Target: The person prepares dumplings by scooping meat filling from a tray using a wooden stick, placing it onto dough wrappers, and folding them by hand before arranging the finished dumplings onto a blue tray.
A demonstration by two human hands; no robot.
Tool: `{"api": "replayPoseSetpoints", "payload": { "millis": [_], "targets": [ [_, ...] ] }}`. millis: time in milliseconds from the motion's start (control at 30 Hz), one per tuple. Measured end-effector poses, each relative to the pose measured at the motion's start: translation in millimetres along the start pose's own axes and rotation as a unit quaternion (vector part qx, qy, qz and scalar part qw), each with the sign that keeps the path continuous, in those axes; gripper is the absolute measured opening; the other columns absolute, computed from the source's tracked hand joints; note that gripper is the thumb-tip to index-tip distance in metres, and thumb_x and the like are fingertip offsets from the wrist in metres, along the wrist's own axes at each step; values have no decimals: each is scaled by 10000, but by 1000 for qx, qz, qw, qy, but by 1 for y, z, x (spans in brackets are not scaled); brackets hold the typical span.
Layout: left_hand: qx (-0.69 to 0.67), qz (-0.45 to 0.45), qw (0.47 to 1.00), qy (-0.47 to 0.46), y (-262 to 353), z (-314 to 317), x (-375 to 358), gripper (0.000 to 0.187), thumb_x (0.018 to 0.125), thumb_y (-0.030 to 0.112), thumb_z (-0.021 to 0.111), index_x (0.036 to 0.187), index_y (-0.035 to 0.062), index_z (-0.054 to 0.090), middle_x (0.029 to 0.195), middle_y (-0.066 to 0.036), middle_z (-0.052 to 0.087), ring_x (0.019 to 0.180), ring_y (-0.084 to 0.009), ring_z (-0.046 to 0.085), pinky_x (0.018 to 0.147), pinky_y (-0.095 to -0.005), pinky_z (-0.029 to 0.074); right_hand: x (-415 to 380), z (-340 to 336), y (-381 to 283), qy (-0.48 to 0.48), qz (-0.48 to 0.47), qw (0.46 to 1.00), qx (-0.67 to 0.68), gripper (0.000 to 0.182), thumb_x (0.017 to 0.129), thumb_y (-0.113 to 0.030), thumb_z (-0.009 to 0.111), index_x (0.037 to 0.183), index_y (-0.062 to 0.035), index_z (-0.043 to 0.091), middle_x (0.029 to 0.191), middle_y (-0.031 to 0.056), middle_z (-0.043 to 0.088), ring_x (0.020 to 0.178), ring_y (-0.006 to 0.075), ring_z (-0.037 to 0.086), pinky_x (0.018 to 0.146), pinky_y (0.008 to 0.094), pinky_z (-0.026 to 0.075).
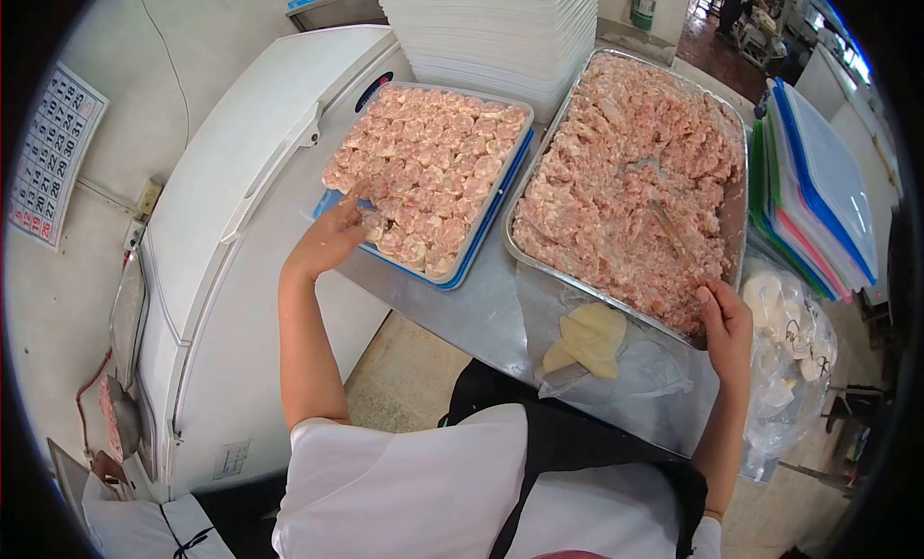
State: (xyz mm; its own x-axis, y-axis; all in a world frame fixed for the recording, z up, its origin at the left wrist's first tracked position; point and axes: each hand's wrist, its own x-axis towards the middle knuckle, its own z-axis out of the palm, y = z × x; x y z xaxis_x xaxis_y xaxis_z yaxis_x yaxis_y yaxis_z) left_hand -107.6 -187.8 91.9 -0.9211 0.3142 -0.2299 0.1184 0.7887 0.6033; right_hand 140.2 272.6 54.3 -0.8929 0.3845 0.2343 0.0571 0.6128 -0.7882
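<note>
At the left corner of a tray of dumplings (438,164), set in rows over a blue lid (476,262), is my left hand (337,234). Its fingers are partly bent around the edge dumplings; whether one is held is hard to see. My right hand (722,323) is closed at the near right corner of a large metal pan (568,282) full of ground meat (626,174). A thin spatula-like tool (679,234) lies in the meat, its lower end reaching toward my right fingers. Yellow wrappers (589,339) lie on plastic before the pan.
White stacked trays (491,29) stand behind. A white freezer (241,174) is on the left. Coloured lids (818,183) are stacked at the right, above bags of round white items (784,338). Another person's white sleeve (144,525) shows at bottom left.
</note>
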Motion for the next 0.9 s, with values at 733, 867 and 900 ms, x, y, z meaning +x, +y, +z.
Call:
{"api": "replayPoseSetpoints", "payload": {
  "millis": [733, 867, 900],
  "targets": [
    [23, 74, 993, 92, 23, 10, 7, 737, 735, -67, 418, 1438, 151, 463, 1267, -165, 610, 1197, -285, 575, 1018, -370, 429, -1, 1, 1, 0, -8, 1000, -18, 206, 939, -145, 620, 996, 52, 629, 836, 122, 615, 771, 200, 581, 729, 298, 461],
    [53, 188, 967, 166, 22, 19, 39, 702, 762, -52, 436, 1431, 154, 473, 1279, -168, 599, 1224, -287, 548, 1051, -364, 397, -1, 0, 0, -4, -6, 1000, -26, 207, 937, -145, 622, 1000, 52, 630, 844, 130, 622, 777, 211, 589, 732, 302, 464],
    [48, 202, 964, 167, 22, 21, 48, 698, 767, -50, 438, 1432, 157, 473, 1275, -173, 600, 1225, -282, 546, 1056, -363, 391, -1, 0, -1, -9, 2, 1000, -27, 207, 936, -145, 623, 1001, 52, 631, 846, 133, 624, 780, 211, 592, 733, 304, 466]
  ]
}}
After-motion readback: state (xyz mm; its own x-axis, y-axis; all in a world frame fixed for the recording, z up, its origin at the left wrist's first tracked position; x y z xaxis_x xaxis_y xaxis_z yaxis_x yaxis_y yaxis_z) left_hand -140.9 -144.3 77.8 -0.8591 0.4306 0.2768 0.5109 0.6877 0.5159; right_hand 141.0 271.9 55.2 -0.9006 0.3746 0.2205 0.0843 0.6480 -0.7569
